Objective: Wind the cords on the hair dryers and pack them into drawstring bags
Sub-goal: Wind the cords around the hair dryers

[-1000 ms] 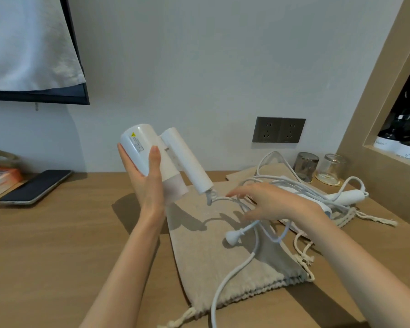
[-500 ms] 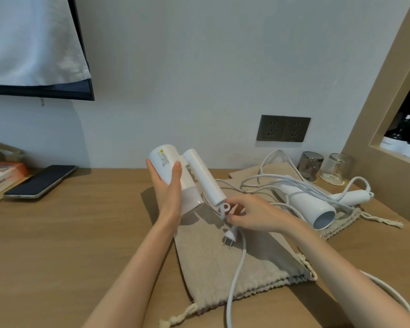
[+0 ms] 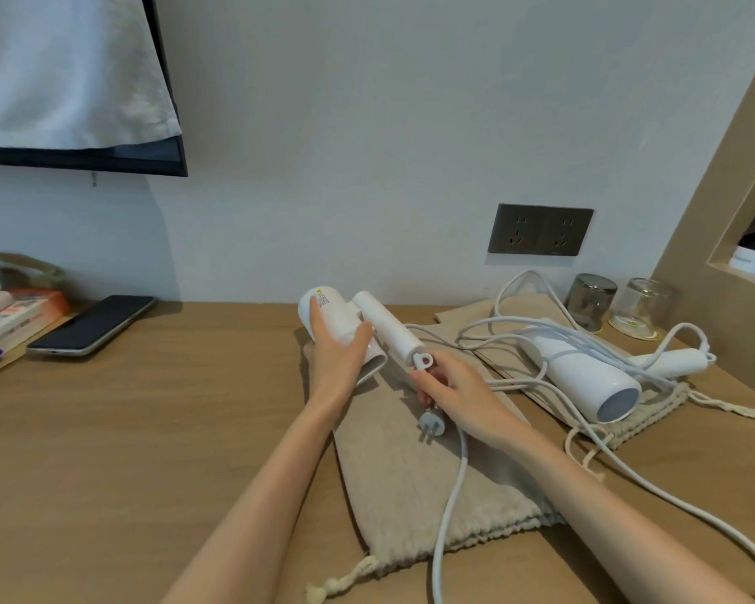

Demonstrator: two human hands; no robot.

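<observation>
Lowered since the earlier frames: the hair dryer now sits low at the 12 o'clock end of the drawstring bag, whereas before it was held up clear of the table. The right hand, spread and reaching a second ago, has closed on the cord.

Grip: the left hand wraps the dryer's barrel, with fingers over the far side and thumb beside the folded handle. The right hand's curled fingers pinch the cord just behind the plug, which pokes out at 7 o'clock of that hand.

Handling (judged):
- Dryer shell looks like rigid, glossy plastic. It is light enough for one hand but probably slippery, so a full wrap round the barrel is the safer hold.
- Cord looks soft and springy. A long slack run trails toward 5 o'clock and will likely kink. It is best fed from the handle root outward, with the plug kept for last.
- Bag is limp knit cloth lying flat, mouth and drawstring at 6 o'clock. It will probably need both hands to open.

The second hair dryer lies at 3 o'clock on a second bag, its cord loose and unwound.
</observation>
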